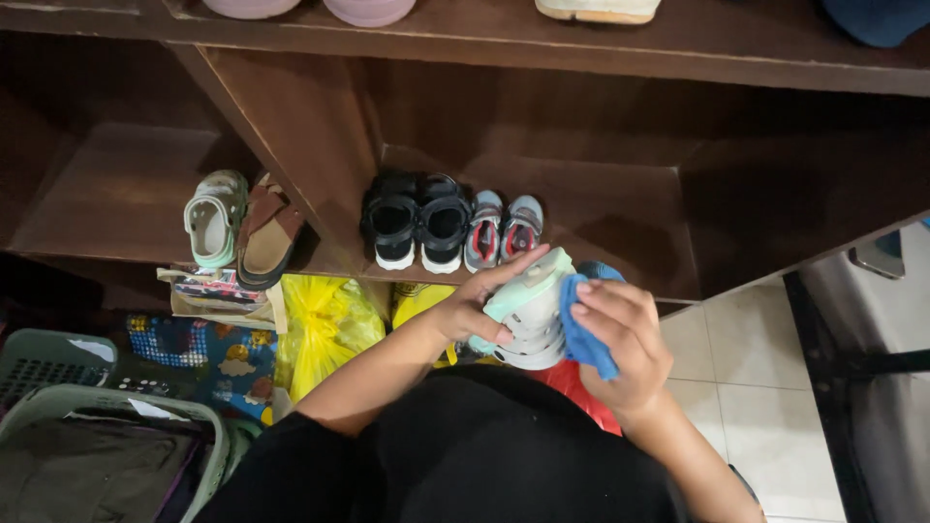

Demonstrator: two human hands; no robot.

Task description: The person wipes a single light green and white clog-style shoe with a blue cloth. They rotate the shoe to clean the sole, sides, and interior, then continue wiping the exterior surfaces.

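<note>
My left hand (475, 300) grips a small mint-green and white sandal (528, 315) in front of the brown wooden shoe shelf (601, 208). A blue cloth (584, 339) is pressed against the sandal's side by my right hand (625, 344). On the shelf just behind stand a pair of black sandals (417, 221) and a pair of small grey and red sandals (502, 230).
In the left compartment sit a mint-green sandal (214, 217) and a brown sandal (268, 235). Below are a yellow plastic bag (325, 327), a patterned bag (199, 353) and green baskets (58, 363). White tiled floor (756, 387) lies to the right. More shoes sit on the top shelf (596, 10).
</note>
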